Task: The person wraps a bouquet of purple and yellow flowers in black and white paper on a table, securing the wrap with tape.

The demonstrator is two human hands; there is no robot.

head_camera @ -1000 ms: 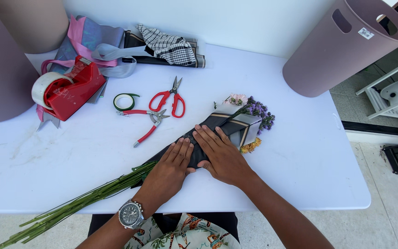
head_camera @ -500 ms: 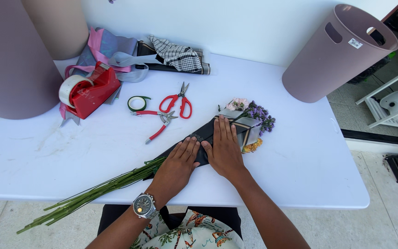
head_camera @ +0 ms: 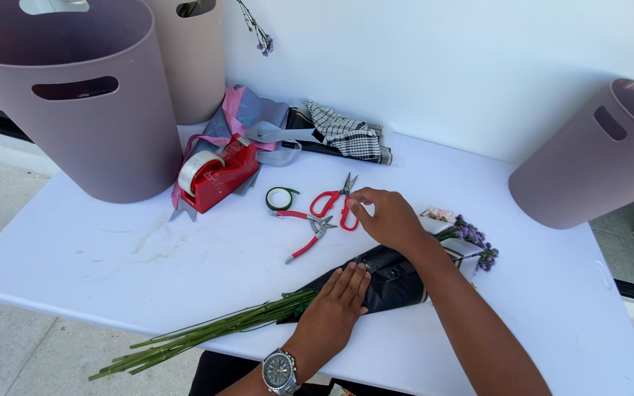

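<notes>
Right hand (head_camera: 384, 216), fingers loosely apart, touches red scissors (head_camera: 334, 202); left hand (head_camera: 337, 301) presses flat on black-wrapped bouquet (head_camera: 394, 275).

Large mauve plastic bin (head_camera: 75, 110) is running off top and left edges. Beige bin (head_camera: 198, 59) behind it is getting cut at the top, base partly hidden. Tilted mauve bin (head_camera: 603, 161) is leaving frame at right. White worktop (head_camera: 111, 257) is being clipped at bottom right. Right hand (head_camera: 384, 216) is covering part of the red-handled scissors (head_camera: 332, 202), so can't tell if fingers are gripping. Left hand (head_camera: 335, 304) is hiding the join of green stems (head_camera: 207, 334) and black wrapping paper (head_camera: 398, 282). Paper is hiding most of the small purple flowers (head_camera: 475, 238). Dried sprig (head_camera: 258, 29) is too small to ID.
</notes>
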